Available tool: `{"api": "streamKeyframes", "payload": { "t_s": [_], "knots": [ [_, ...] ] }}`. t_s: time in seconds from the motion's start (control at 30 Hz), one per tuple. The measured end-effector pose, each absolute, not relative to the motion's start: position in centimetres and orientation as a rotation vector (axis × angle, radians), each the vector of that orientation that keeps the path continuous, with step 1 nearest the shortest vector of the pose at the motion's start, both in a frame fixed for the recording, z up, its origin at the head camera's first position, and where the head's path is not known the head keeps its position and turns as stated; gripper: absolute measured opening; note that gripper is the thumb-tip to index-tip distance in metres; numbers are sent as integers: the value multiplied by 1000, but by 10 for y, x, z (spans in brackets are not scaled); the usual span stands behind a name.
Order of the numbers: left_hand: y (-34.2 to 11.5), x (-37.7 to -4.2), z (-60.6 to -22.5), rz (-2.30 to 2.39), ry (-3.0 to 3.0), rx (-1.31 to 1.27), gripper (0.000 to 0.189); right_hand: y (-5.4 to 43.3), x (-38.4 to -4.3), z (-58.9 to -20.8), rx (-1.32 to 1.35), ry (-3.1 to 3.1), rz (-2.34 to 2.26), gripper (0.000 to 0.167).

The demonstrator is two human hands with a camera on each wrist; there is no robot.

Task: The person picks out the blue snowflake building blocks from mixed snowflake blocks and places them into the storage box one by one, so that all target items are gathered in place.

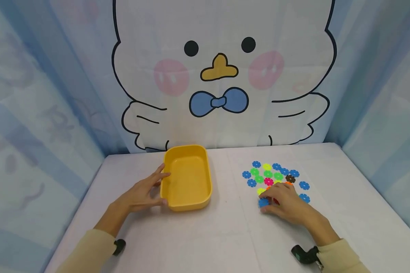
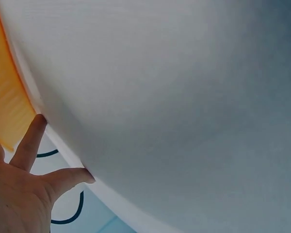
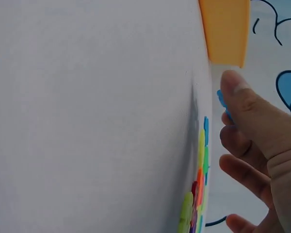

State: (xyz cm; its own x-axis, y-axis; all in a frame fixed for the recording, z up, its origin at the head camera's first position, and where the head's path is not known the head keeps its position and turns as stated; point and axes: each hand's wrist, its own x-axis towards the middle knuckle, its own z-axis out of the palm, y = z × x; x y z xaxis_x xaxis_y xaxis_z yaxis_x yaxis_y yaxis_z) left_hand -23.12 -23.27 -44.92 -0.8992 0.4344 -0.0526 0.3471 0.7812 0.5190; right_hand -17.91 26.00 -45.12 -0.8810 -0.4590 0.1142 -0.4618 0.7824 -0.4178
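1. Watching from my remote post, I see the right hand pinching a blue disc between its thumb and fingers; the right wrist view shows the blue edge poking out behind the thumb tip, while the remaining fingers bend loosely, spread apart.

2. I find that blue disc at the near-left edge of a loose cluster of notched discs, on the right half of the white surface. Seen low from the right wrist, it appears to be just off the surface.

3. I count blue, green, yellow, orange, pinkish-red and brown among the cluster, lying flat with some touching; the right hand covers part of them, so I cannot tell how many lie beneath it.

4. My head view puts a yellow tray left of the cluster and well apart from it, upright, its longer sides running away from the viewer.

5. I see the left hand at the tray's left side, its fingers stretched and spread rather than clenched: one fingertip lies over the rim, and the thumb is by the near-left corner.

6. Behind the far edge of the surface, I have a backdrop printed with a white cartoon character wearing a blue bow tie.
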Motion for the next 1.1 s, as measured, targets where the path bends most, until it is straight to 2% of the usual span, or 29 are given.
{"api": "streamKeyframes", "payload": {
  "t_s": [0.2, 0.43, 0.73, 1.1],
  "knots": [
    [-230, -229, -445, 761, 2811, 616, 98, 245, -186, -448, 805, -2890, 728, 33],
    [-233, -228, -443, 804, 2827, 594, 94, 203, -207, -428, 841, -2873, 713, 35],
    [-225, -232, -451, 893, 2799, 594, 112, 179, -221, -418, 902, -2829, 765, 31],
    [-213, -230, -446, 833, 2809, 556, 113, 160, -238, -402, 985, -2765, 856, 37]
  ]
}}
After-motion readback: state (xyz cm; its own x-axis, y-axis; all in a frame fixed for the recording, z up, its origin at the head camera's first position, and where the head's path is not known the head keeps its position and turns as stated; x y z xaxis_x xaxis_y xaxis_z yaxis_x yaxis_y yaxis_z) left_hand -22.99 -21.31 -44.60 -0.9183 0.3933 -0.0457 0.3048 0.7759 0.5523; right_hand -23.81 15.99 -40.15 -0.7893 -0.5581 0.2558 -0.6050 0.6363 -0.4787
